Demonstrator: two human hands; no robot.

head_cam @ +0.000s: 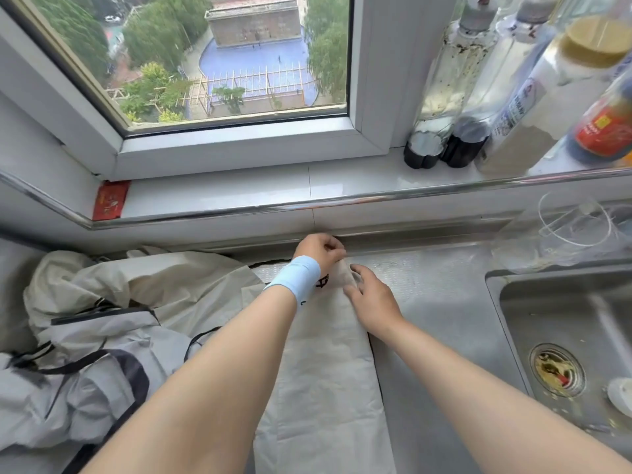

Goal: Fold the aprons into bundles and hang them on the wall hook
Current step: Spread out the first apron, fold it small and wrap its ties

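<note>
A cream apron (328,378) lies folded into a long narrow strip on the steel counter (441,302), running from the near edge toward the window. My left hand (319,249), with a light blue wristband, pinches the strip's far end. My right hand (371,295) holds the same end from the right side, fingers curled on the cloth. A heap of other aprons (102,323), cream and grey-white with black straps, lies crumpled to the left. No wall hook is in view.
A steel sink (564,336) with a drain strainer sits at the right. Clear plastic containers (574,227) stand behind it. Several bottles (485,97) crowd the right of the windowsill (239,196), and a red packet (110,200) lies at its left.
</note>
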